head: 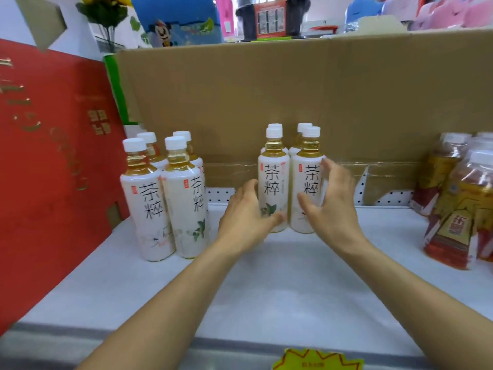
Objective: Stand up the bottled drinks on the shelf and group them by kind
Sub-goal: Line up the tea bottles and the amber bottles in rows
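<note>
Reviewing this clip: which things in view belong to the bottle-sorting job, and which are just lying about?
Job: left group of white-label tea bottles; centre group of white-label tea bottles, gripped by left hand and right hand; red-and-yellow-label bottles; shelf.
Lying about: red box; cardboard sheet; yellow price tag; artificial flowers.

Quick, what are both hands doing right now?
Left hand: wrapped round the middle group's left front bottle.
Right hand: wrapped round the right front bottle beside it.
</note>
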`<state>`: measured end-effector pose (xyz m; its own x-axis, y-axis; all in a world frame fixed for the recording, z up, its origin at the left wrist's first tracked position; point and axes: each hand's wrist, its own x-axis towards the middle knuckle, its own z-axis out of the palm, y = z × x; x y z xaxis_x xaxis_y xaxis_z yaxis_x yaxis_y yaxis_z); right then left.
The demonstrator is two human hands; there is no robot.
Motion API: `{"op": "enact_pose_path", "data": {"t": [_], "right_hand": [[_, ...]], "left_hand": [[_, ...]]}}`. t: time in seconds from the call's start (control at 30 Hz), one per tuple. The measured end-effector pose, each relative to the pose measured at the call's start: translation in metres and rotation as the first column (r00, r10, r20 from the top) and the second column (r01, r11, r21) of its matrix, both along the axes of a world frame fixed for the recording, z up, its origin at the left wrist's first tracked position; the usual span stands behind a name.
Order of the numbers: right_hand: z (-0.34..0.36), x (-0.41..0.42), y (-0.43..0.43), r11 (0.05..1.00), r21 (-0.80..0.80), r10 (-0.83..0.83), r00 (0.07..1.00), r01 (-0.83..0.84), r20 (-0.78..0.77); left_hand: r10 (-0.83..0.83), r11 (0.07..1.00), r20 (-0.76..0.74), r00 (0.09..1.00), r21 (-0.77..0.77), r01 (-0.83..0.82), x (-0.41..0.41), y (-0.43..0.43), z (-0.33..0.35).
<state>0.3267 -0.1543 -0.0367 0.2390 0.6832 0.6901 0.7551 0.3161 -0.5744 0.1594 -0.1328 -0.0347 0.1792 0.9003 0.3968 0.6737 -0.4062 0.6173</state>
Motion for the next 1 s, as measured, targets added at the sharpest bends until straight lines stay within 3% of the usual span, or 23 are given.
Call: {"op": "enact_pose_path", "data": {"t": [0.07, 0.13, 0.2, 0.27, 0.3, 0.37, 0.43, 0.5, 0.73, 0.9, 1.0], "right_hand": [[0.005, -0.021, -0.012, 0.984, 0.167, 0.048, 0.997, -0.056, 0.053], [0.006, -0.046, -0.018, 0.97, 0.149, 0.18, 0.98, -0.19, 0.081], [0.006, -0.077, -0.02, 0.941, -0.041, 0.337, 0.941, -0.336, 0.035], [0.005, -0.106, -0.015, 0.844, -0.279, 0.46, 0.885, -0.459, -0.066], [0.004, -0.12, -0.012, 0.781, -0.363, 0.493, 0.858, -0.508, -0.141], [-0.001, -0.144, -0.002, 0.689, -0.436, 0.503, 0.815, -0.579, -0.287], [-0.006, -0.161, 0.008, 0.675, -0.426, 0.477, 0.797, -0.602, -0.371], [-0.01, -0.171, 0.013, 0.705, -0.39, 0.453, 0.799, -0.592, -0.394], [-0.009, -0.134, -0.014, 0.776, -0.312, 0.46, 0.831, -0.548, -0.313], [-0.013, -0.063, -0.039, 0.9, -0.37, 0.133, 0.954, -0.229, -0.268], [-0.017, -0.028, -0.045, 0.917, -0.339, 0.107, 0.949, -0.209, -0.296]], "left_hand": [[0.014, 0.987, -0.04, 0.999, 0.161, -0.007, -0.021, -0.03, 0.0], [0.043, 0.938, -0.043, 0.998, 0.346, -0.025, -0.049, -0.052, -0.008], [0.106, 0.865, -0.011, 0.994, 0.495, -0.087, -0.081, -0.061, -0.02], [0.238, 0.799, 0.078, 0.968, 0.55, -0.241, -0.112, -0.059, -0.028], [0.306, 0.783, 0.142, 0.941, 0.525, -0.334, -0.125, -0.057, -0.029], [0.38, 0.826, 0.269, 0.885, 0.332, -0.455, -0.146, -0.046, -0.027], [0.348, 0.918, 0.357, 0.867, 0.058, -0.392, -0.161, -0.031, -0.022], [0.305, 0.952, 0.385, 0.871, -0.097, -0.29, -0.17, -0.02, -0.018], [0.137, 0.986, 0.359, 0.923, -0.143, -0.09, -0.156, -0.027, -0.018], [0.026, 0.995, 0.225, 0.974, -0.102, -0.003, -0.095, -0.029, -0.02], [-0.05, 0.987, 0.22, 0.974, -0.138, 0.082, -0.055, -0.029, -0.015]]}}
